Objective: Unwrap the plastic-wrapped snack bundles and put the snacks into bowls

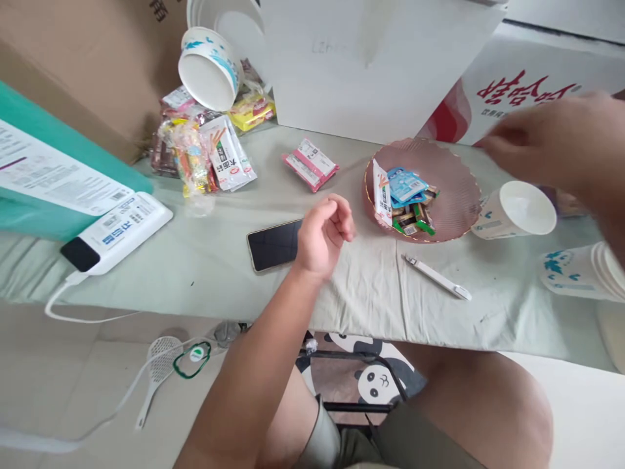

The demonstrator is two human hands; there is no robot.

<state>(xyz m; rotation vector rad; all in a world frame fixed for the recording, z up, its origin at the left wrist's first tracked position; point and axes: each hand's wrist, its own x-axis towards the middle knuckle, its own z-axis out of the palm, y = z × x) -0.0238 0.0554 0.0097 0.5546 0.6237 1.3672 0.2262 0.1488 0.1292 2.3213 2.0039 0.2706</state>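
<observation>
Overlapping a phone [273,246], the left hand [325,233] half-curls, empty; the right hand [547,140], near a paper cup [512,212], blurs, grip unclear.

The tabletop [219,290] spans the middle of the frame. Right of centre sits a bowl [459,189] with snacks [409,195] in it; a cup [527,212] is just right of the bowl, and a stack of cups [571,272] is lower, at the right edge. A knife [437,277] lies below the bowl. At the centre, a phone [273,247] lies partly behind the left hand [325,231]. Above the phone is a packet [311,164], before a box [361,71]. In the upper left, a snack pile [227,153] lies near a carton [83,65].
</observation>
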